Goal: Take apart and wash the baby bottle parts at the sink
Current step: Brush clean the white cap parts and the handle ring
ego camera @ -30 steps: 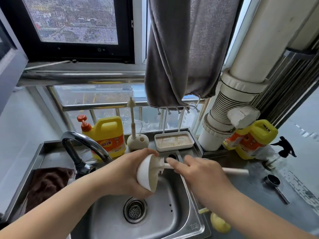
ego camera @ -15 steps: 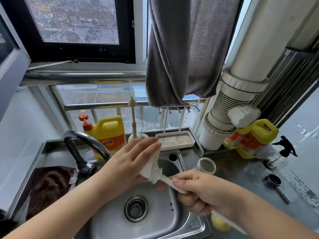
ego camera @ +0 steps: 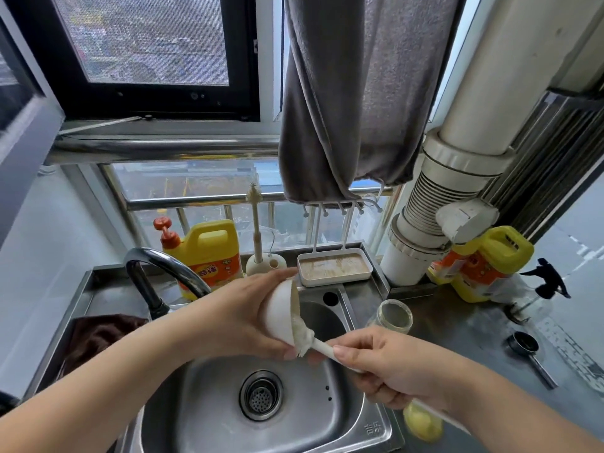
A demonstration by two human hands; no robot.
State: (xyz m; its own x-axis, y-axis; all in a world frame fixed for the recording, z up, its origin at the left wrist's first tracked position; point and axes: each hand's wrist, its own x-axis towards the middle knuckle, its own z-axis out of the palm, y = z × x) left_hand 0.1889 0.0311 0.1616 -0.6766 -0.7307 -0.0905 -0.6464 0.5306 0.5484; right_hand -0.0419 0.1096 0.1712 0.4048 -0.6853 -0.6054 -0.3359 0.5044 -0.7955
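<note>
My left hand point(ego camera: 242, 317) grips a white bottle cap point(ego camera: 277, 313) above the steel sink point(ego camera: 202, 416), its open side turned to the right. My right hand point(ego camera: 389, 364) grips the white handle of a bottle brush point(ego camera: 305, 338). The brush's bristle head lies against the cap's lower rim. A clear glass bottle body point(ego camera: 392, 317) stands upright on the counter just behind my right hand. A yellow piece point(ego camera: 421, 423) lies on the counter under my right wrist, partly hidden.
A curved tap point(ego camera: 163, 273) rises left of the sink, with a brown cloth point(ego camera: 101, 335) beside it. Behind stand a yellow detergent jug point(ego camera: 212, 253), a thin brush in a holder point(ego camera: 258, 243) and a drying rack tray point(ego camera: 333, 268). Right: second jug point(ego camera: 483, 263), spray bottle point(ego camera: 545, 282), metal scoop point(ego camera: 526, 351).
My left hand has turned the cap so its white outside and rim show again. The brush head has slid down to the cap's lower rim, and my right hand has shifted slightly.
</note>
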